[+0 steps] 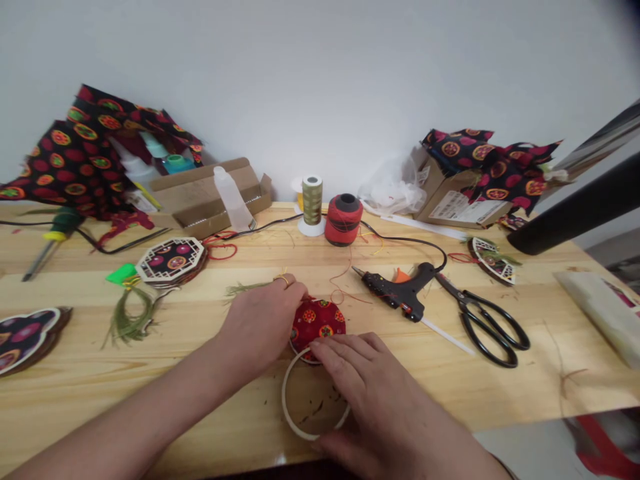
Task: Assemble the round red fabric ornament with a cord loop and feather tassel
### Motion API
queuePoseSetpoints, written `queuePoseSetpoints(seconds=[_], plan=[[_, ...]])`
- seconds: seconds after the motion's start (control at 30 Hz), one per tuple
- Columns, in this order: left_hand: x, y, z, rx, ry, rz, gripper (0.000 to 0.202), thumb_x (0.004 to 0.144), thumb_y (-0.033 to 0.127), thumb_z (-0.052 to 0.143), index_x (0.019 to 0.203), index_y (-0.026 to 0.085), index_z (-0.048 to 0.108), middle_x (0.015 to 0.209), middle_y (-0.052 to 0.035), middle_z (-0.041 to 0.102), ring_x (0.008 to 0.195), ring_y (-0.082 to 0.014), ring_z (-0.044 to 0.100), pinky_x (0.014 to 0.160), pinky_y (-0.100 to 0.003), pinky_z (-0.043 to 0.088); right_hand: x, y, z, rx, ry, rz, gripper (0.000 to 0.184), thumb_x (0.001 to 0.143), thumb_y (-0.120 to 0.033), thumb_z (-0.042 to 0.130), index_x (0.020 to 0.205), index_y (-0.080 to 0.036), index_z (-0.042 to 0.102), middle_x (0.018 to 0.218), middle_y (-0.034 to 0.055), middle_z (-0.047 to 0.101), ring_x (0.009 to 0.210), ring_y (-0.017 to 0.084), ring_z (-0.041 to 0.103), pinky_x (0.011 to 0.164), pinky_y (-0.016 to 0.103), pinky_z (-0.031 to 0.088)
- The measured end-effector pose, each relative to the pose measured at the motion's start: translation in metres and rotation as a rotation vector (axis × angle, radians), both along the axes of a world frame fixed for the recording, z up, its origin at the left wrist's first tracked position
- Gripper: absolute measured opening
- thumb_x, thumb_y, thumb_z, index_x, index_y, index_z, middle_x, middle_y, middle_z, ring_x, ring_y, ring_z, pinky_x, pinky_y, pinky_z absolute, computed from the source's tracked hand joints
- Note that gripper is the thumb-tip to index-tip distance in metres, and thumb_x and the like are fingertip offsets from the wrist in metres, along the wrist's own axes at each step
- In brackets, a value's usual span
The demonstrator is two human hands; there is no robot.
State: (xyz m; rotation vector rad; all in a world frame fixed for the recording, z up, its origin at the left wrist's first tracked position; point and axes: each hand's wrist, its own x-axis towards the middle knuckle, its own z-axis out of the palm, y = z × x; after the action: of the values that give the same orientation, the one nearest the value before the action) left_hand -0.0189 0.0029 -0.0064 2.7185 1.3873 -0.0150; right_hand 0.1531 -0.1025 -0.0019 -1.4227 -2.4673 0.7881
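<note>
A round disc covered in red patterned fabric (pixel 319 321) lies on the table in front of me. At its upper left edge my left hand (pixel 265 313) has its fingers closed; a bit of red cord shows by the fingertips, but what they pinch is mostly hidden. My right hand (pixel 367 393) grips a pale thin ring (pixel 286 400) from the right, thumb at the near side and fingers at the far side. Those fingertips rest over the disc's lower part, where ring and disc overlap. Green tassel threads (pixel 245 288) stick out behind my left hand.
To the right lie a black glue gun (pixel 400 290) and scissors (pixel 483 320). Thread spools in red (pixel 344 220) and green (pixel 313 200) stand at the back. An octagonal fabric ornament (pixel 173 260), a screwdriver (pixel 50 243) and an open cardboard box (pixel 200 200) occupy the left.
</note>
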Motion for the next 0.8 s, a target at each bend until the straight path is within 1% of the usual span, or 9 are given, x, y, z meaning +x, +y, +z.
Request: queuePoseSetpoints(seconds=[0.13,0.2,0.3,0.33,0.43,0.53,0.63,0.73,0.8], plan=[[-0.009,-0.002,0.008,0.111,-0.089,0.049,0.024,0.087,0.015,0.040,0.099,0.018,0.061,0.097,-0.0083,0.066,0.079,-0.0247,0.064,0.061,-0.035,0.047,0.001,-0.001,-0.001,0.011,0.018,-0.005,0.071,0.078,-0.040,0.060,0.137,-0.014,0.032,0.139,0.0101,0.044,0.125,0.023,0.039,0.105,0.040,0.028],[-0.013,-0.006,0.008,0.141,-0.205,-0.030,0.022,0.087,0.015,0.042,0.096,0.018,0.063,0.097,-0.0076,0.067,0.082,-0.0234,0.064,0.067,-0.036,0.049,0.000,-0.001,-0.001,0.013,0.021,-0.011,0.070,0.077,-0.040,0.060,0.137,-0.014,0.033,0.139,0.0102,0.044,0.125,0.023,0.040,0.105,0.040,0.028],[-0.016,-0.014,-0.001,0.121,-0.381,-0.270,0.023,0.086,0.011,0.043,0.089,0.016,0.065,0.094,-0.0077,0.069,0.087,-0.0211,0.062,0.077,-0.035,0.050,-0.002,0.000,0.001,-0.001,0.018,-0.010,0.069,0.077,-0.039,0.061,0.135,-0.014,0.036,0.138,0.0112,0.045,0.123,0.024,0.042,0.104,0.041,0.029],[-0.016,-0.016,-0.005,0.105,-0.421,-0.307,0.022,0.086,0.011,0.044,0.086,0.016,0.065,0.092,-0.0063,0.069,0.089,-0.0206,0.062,0.082,-0.036,0.048,-0.003,0.001,0.002,-0.009,0.017,-0.010,0.069,0.076,-0.039,0.061,0.135,-0.013,0.036,0.138,0.0116,0.045,0.123,0.025,0.042,0.104,0.041,0.029],[-0.017,-0.019,-0.013,0.114,-0.476,-0.359,0.023,0.085,0.008,0.045,0.084,0.017,0.066,0.087,-0.0045,0.071,0.088,-0.0191,0.062,0.087,-0.037,0.047,0.000,0.001,0.006,-0.019,0.046,-0.009,0.069,0.075,-0.039,0.063,0.134,-0.015,0.038,0.136,0.0117,0.047,0.122,0.025,0.043,0.104,0.042,0.029],[-0.019,-0.020,-0.015,0.129,-0.475,-0.376,0.023,0.085,0.007,0.045,0.089,0.016,0.065,0.091,-0.0054,0.071,0.090,-0.0184,0.061,0.089,-0.037,0.046,0.010,-0.001,0.008,0.005,0.156,-0.013,0.072,0.073,-0.043,0.066,0.135,-0.021,0.036,0.133,0.0083,0.049,0.121,0.023,0.044,0.104,0.038,0.032],[-0.020,-0.021,-0.014,0.079,-0.485,-0.367,0.021,0.085,0.010,0.048,0.097,0.018,0.064,0.096,-0.0042,0.070,0.097,-0.0183,0.058,0.093,-0.037,0.045,0.023,0.001,0.005,0.098,0.232,-0.145,0.072,0.074,-0.040,0.066,0.136,-0.026,0.032,0.135,0.0072,0.046,0.124,0.023,0.041,0.103,0.039,0.035],[-0.020,-0.023,-0.014,0.059,-0.481,-0.346,0.021,0.086,0.010,0.049,0.097,0.016,0.065,0.098,-0.0059,0.069,0.103,-0.0199,0.056,0.096,-0.038,0.044,0.029,0.009,-0.002,0.203,0.211,-0.301,0.067,0.076,-0.039,0.064,0.134,-0.025,0.032,0.133,0.0083,0.047,0.123,0.024,0.043,0.102,0.043,0.036],[-0.020,-0.026,-0.017,0.065,-0.464,-0.341,0.022,0.085,0.008,0.048,0.098,0.013,0.065,0.100,-0.0082,0.068,0.105,-0.0214,0.054,0.097,-0.040,0.043,0.027,0.016,-0.003,0.225,0.181,-0.331,0.064,0.077,-0.040,0.063,0.132,-0.023,0.036,0.130,0.0091,0.050,0.119,0.025,0.046,0.100,0.044,0.038]])
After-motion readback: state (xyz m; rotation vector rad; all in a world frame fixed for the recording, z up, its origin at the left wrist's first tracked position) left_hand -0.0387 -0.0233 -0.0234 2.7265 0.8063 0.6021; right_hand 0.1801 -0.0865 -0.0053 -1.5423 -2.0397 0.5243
